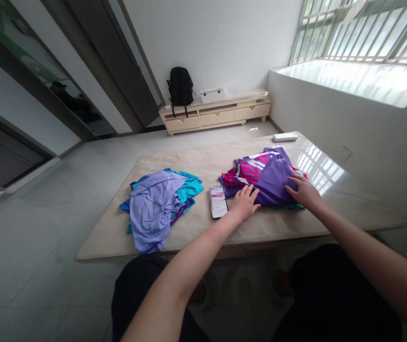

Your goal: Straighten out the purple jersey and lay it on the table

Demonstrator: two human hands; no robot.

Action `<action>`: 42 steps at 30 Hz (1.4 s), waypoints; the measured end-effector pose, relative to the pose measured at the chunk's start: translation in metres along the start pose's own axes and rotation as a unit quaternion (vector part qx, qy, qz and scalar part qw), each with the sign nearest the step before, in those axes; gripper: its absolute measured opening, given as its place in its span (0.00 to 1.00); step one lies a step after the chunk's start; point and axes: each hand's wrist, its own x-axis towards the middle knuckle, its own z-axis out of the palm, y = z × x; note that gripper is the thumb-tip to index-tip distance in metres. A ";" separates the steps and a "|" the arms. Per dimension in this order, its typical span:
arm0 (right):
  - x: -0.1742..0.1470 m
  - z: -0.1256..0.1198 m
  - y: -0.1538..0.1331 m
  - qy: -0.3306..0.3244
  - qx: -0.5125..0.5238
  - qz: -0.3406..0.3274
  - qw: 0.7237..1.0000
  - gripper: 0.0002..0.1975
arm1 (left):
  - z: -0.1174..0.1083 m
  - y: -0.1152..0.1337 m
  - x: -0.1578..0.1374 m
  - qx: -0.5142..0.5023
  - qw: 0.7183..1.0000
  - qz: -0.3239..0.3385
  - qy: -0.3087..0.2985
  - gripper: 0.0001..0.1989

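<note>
On the right of the table lies a purple shirt (273,183), with a pink striped and white part (248,168) showing at its left; other cloth peeks out underneath. My left hand (243,203) rests on the near left edge of the purple cloth, fingers spread. My right hand (303,192) lies on its right side, fingers also apart. Neither hand is closed round the fabric. Just left of my left hand a phone (219,209) lies flat with its screen lit. Farther left is a loose, crumpled pile of clothes, a lavender garment (153,204) over turquoise cloth (190,186).
A white oblong object (285,137) sits at the table's far right corner. The marble-look table (110,228) has its near edge by my knees. Beyond, a low cabinet (217,117) carries a black backpack (181,86) and a white box (212,96). A barred window is at right.
</note>
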 end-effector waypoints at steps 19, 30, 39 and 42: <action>-0.084 0.027 -0.090 -0.140 0.244 -0.073 0.957 0.20 | -0.110 -0.219 -0.218 0.013 0.921 -0.361 0.148 0.15; -0.146 0.076 -0.139 -0.233 0.254 -0.092 0.934 0.21 | -0.093 -0.241 -0.242 -0.097 0.893 -0.371 0.235 0.15; -0.159 0.090 -0.153 -0.273 0.287 -0.072 0.915 0.16 | -0.100 -0.220 -0.212 -0.183 0.868 -0.359 0.291 0.12; -0.157 0.091 -0.155 -0.304 0.355 -0.020 0.884 0.17 | -0.115 -0.210 -0.206 -0.237 0.837 -0.366 0.329 0.12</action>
